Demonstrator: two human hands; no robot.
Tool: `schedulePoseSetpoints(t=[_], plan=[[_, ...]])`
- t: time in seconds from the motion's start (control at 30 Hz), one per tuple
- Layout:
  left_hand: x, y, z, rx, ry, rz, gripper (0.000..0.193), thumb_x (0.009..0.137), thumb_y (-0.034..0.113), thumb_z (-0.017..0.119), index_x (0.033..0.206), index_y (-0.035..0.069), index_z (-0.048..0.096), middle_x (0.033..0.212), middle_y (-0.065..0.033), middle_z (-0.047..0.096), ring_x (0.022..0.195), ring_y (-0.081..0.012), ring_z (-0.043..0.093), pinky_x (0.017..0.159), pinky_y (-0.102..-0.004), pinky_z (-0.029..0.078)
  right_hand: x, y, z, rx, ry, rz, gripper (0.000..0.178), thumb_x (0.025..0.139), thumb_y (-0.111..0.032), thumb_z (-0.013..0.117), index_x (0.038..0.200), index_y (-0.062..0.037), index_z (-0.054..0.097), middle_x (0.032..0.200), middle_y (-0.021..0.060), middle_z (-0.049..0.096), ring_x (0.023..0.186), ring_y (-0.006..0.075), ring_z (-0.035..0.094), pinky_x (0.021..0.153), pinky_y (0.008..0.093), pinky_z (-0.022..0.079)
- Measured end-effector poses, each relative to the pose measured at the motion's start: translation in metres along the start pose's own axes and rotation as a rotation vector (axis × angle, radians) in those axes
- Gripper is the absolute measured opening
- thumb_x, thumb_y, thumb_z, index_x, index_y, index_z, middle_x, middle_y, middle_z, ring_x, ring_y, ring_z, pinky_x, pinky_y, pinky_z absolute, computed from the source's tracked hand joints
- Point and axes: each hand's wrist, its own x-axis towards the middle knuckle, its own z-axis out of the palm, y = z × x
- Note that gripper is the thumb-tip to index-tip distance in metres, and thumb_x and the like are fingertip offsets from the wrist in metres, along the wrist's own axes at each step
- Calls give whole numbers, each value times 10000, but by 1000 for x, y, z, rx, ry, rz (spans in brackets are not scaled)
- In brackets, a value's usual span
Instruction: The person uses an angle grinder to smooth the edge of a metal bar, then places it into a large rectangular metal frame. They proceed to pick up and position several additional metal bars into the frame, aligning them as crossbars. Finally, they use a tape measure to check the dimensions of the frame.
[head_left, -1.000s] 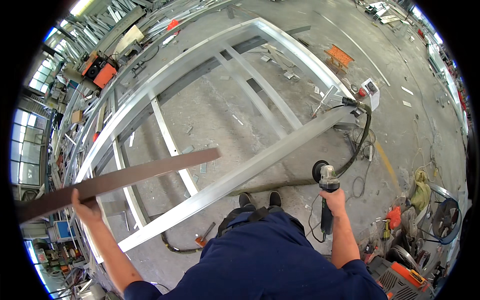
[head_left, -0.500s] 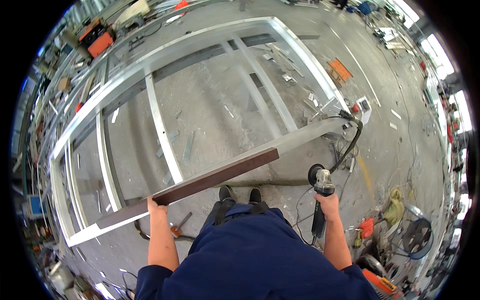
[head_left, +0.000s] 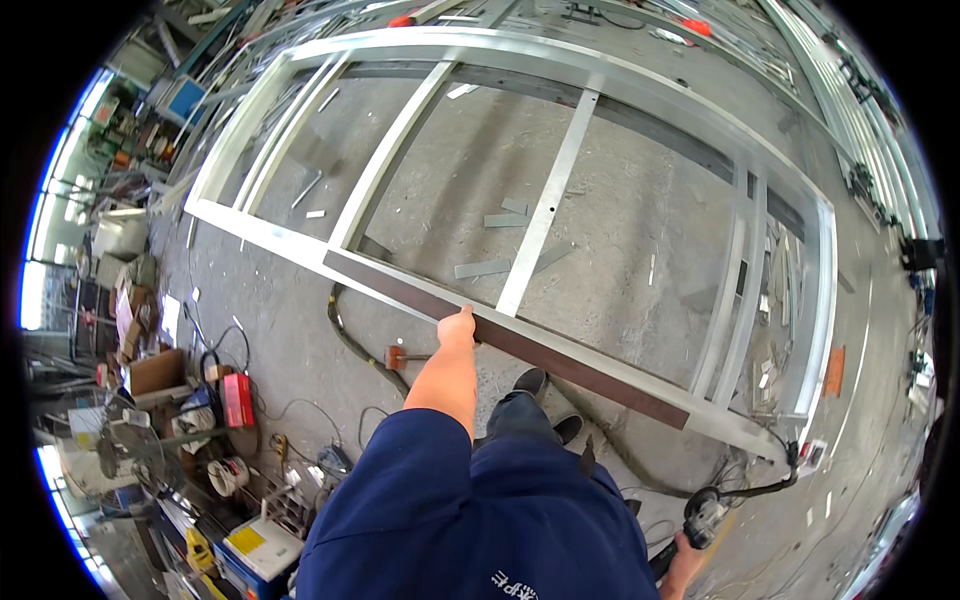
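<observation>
My left hand (head_left: 457,328) holding brown bar (head_left: 580,371); bar runs ten to four o'clock along near side of silver frame (head_left: 575,140). My right hand (head_left: 684,562), between four and five, holding grinder (head_left: 705,518). Grey floor (head_left: 620,200), flat scraps (head_left: 483,268) at one, messy piles (head_left: 228,477) at eight.

Metal frame (head_left: 258,231): open passage is left above the floor (head_left: 630,220) between the crossbars (head_left: 395,152), while the near rail (head_left: 738,429) is obstructed by the brown bar (head_left: 590,375) held alongside.
</observation>
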Motion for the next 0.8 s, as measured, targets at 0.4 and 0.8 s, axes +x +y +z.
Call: schedulePoseSetpoints(t=[0.4, 0.8], plan=[[-44, 6, 7, 1139, 263, 254, 1063, 940, 741, 330, 1410, -212, 300, 1518, -282, 343, 1402, -357, 370, 1119, -524, 319, 30, -33, 14, -218, -29, -70, 308, 723, -134, 748, 958, 58, 697, 873, 65, 707, 800, 173, 627, 757, 341, 505], [-205, -124, 125, 1818, -573, 1358, 973, 775, 383, 810, 1540, 144, 259, 1567, -113, 329, 1487, -308, 238, 1225, -533, 164, 134, -36, 67, -524, -330, -152, 503, 647, -313, 791, 1036, -12, 690, 933, 240, 709, 935, 397, 685, 817, 438, 533]])
